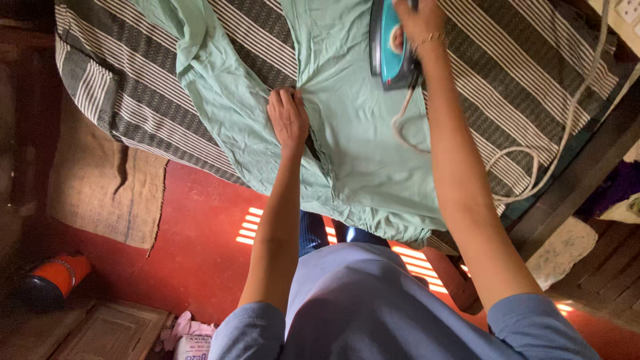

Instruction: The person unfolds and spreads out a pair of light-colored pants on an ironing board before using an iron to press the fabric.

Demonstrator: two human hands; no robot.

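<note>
The right hand [419, 20] has its grip closed over the handle of a teal electric iron [390, 47], fingers wrapped round the top so the handle itself is mostly hidden; a thin bracelet sits at the wrist. The right arm is stretched out nearly straight from the blue sleeve at the shoulder to the iron. The left hand [288, 117] holds nothing: it lies flat and palm down, fingers together, pressed onto the pale green garment [347, 133] to the left of the iron, with the left arm extended and only slightly bent at the elbow.

The iron rests sole-down on the garment, its pointed nose aimed away from the person. Its whitish cord [533, 160] leaves the heel of the iron, loops once on the cloth just below it, then curls away to the right across the surface.

The green garment is spread out under the iron, smooth around it and bunched into soft folds left of the flat hand, where a sleeve-like part trails off. Its near edge hangs over the side towards the person. Under it lies a grey-and-white striped cloth [507, 80] covering the tabletop.

Well left of the iron and lower, on the red floor [200, 233], lies a brown sackcloth mat [107, 180], and beyond that an orange and black cylinder [53, 280].
</note>
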